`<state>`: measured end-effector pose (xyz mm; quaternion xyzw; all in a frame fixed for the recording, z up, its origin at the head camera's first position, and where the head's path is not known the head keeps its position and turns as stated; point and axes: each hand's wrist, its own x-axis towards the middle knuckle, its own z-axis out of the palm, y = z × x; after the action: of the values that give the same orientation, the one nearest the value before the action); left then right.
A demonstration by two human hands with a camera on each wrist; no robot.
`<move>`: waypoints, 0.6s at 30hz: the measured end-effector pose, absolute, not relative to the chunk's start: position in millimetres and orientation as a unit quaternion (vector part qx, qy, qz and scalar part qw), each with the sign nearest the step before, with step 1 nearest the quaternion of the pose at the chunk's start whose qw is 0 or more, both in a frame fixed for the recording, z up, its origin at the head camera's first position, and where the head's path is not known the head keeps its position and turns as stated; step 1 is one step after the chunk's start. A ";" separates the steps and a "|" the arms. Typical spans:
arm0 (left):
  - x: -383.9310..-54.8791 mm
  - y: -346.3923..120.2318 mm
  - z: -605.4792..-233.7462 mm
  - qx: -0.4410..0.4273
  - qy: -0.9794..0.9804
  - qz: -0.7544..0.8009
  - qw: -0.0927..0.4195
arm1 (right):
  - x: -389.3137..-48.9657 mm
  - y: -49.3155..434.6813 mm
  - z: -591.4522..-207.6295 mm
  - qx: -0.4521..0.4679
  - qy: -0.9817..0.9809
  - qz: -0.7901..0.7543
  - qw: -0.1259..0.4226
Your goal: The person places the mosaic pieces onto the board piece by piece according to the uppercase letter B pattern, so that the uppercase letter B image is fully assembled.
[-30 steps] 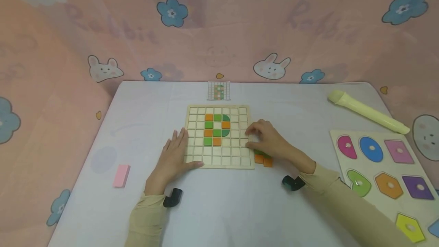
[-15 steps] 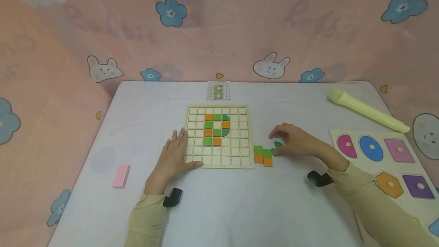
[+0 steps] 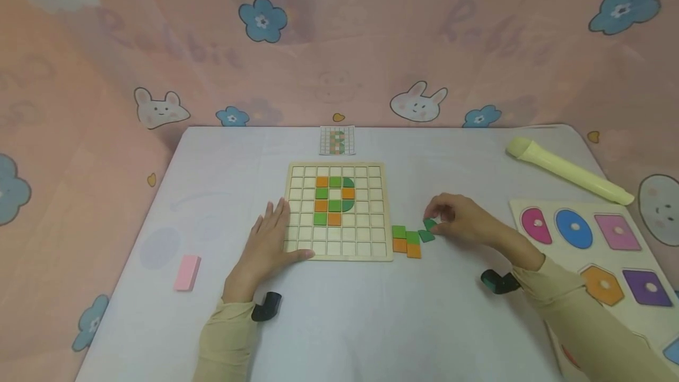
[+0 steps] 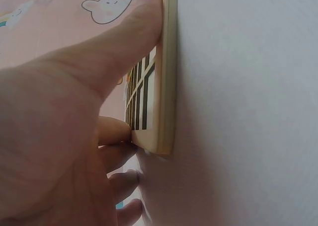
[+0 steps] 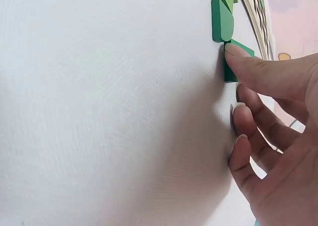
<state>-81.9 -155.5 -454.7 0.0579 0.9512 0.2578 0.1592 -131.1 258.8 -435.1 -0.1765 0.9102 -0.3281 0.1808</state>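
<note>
My left hand point(image 3: 265, 249) lies along the left side of the gridded wooden board point(image 3: 366, 247), fingers straight and thumb across the near edge. In the left wrist view the thumb point(image 4: 134, 35) rests on the board's rim. Orange, light green and dark green tiles sit in the grid cells in a P-like shape. Right of the board, my right hand point(image 3: 464, 223) pinches a dark green round-edged tile point(image 3: 430, 224) between thumb and fingers, low at the tabletop. A second dark green tile point(image 5: 222, 21) lies right beside it. Two green squares point(image 3: 399, 231) and two orange squares point(image 3: 414, 251) lie by the board.
A small card point(image 3: 337, 141) with a coloured grid pattern lies behind the board. A pink block point(image 3: 188, 273) is at left. At right are a pale yellow tube point(image 3: 575, 173) and a knobbed shape-puzzle board point(image 3: 562, 264), partly under the right sleeve.
My right hand has moved right from the board's edge to the loose tiles, uncovering the squares, and now pinches a dark green tile. The left hand stays put.
</note>
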 end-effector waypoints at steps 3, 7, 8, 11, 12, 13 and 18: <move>-81.9 -155.6 -455.1 0.058 0.952 0.256 0.158 | -129.6 255.6 -434.9 -0.178 0.912 -0.328 0.172; -82.1 -156.0 -456.3 0.059 0.953 0.251 0.159 | -129.8 246.6 -437.5 -0.175 0.912 -0.345 0.133; -82.1 -156.0 -456.6 0.058 0.953 0.251 0.159 | -130.3 242.9 -439.1 -0.171 0.913 -0.351 0.121; -82.4 -156.4 -457.7 0.058 0.953 0.250 0.159 | -132.6 229.6 -446.9 -0.152 0.911 -0.373 0.090; -82.4 -156.5 -457.8 0.059 0.953 0.251 0.159 | -133.3 224.3 -449.4 -0.145 0.910 -0.379 0.082; -82.5 -156.4 -457.9 0.059 0.953 0.252 0.158 | -133.8 219.1 -452.2 -0.139 0.909 -0.385 0.074; -83.0 -156.2 -458.3 0.062 0.954 0.250 0.156 | -134.4 190.1 -454.9 -0.119 0.902 -0.411 0.048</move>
<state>-83.0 -156.2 -458.3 0.0618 0.9536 0.2497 0.1562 -134.4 190.1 -454.9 -0.1192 0.9025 -0.4110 0.0485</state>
